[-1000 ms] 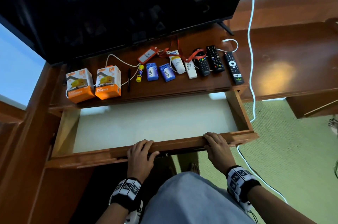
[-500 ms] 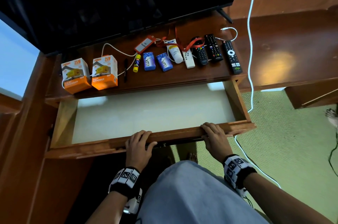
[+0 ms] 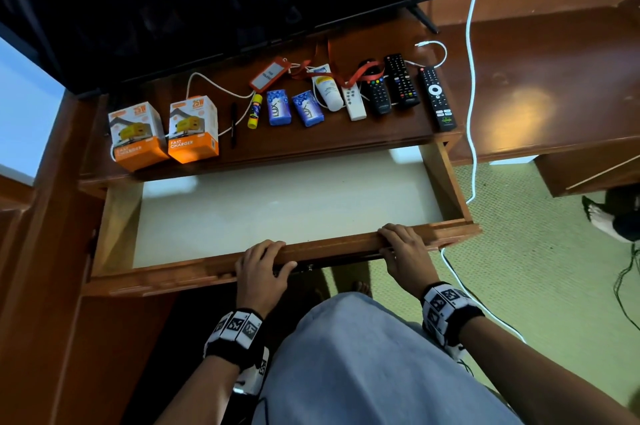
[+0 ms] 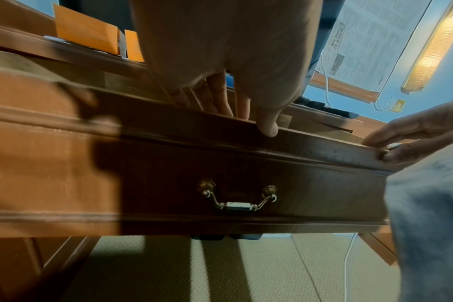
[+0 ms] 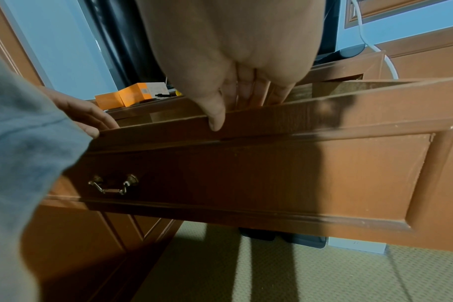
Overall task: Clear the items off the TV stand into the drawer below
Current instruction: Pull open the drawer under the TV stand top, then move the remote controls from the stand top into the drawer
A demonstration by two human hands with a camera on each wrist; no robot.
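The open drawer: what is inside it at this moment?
The drawer shows only its pale bare bottom; nothing lies on the visible part. Its rear portion, under the TV stand top, is hidden.

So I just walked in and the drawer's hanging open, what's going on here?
A person is holding the top edge of the pulled-out wooden drawer front with both hands, left hand and right hand, fingers curled over the rim. The pale drawer floor has nothing on it. Everything is on the brown wooden TV stand top: two orange charger boxes, two blue soap bars, a white tube, a yellow glue stick and several remotes.
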